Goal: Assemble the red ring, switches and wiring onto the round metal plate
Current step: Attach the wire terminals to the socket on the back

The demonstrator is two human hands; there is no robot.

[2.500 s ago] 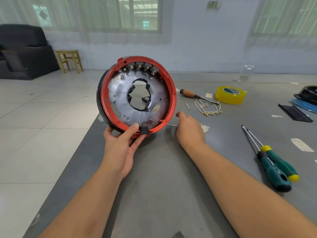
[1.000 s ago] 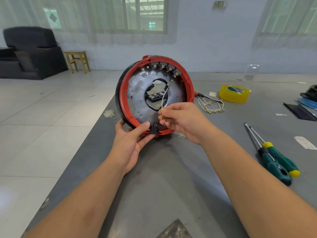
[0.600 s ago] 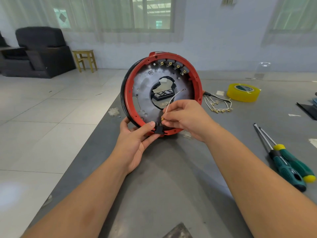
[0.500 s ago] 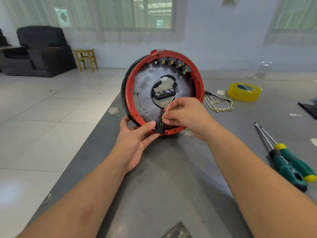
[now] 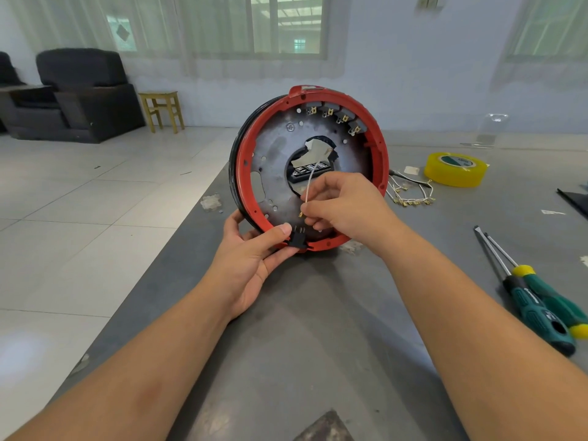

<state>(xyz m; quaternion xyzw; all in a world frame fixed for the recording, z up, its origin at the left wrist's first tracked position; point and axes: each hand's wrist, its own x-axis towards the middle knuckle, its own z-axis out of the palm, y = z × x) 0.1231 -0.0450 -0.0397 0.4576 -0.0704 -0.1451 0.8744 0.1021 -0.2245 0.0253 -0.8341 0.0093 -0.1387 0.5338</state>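
Observation:
The round metal plate (image 5: 280, 148) stands on edge on the grey table, framed by the red ring (image 5: 380, 148). Several switches (image 5: 342, 117) with brass terminals sit along its upper right rim. My left hand (image 5: 251, 259) grips the ring's bottom edge, thumb beside a small black switch (image 5: 299, 238) mounted there. My right hand (image 5: 346, 205) pinches a thin white wire (image 5: 308, 183) with a brass terminal at its lower end, just above the black switch. The wire's upper end arcs up over the plate's centre hole.
A bundle of white wires with brass terminals (image 5: 410, 195) lies right of the ring, a yellow tape roll (image 5: 455, 170) beyond it. Two green-handled screwdrivers (image 5: 537, 300) lie at the right. The table's left edge (image 5: 178, 243) drops to a tiled floor.
My right hand picked up a white wire from the table and brought it to the plate. It has since lowered the wire's terminal end toward the black switch. The left hand keeps its grip.

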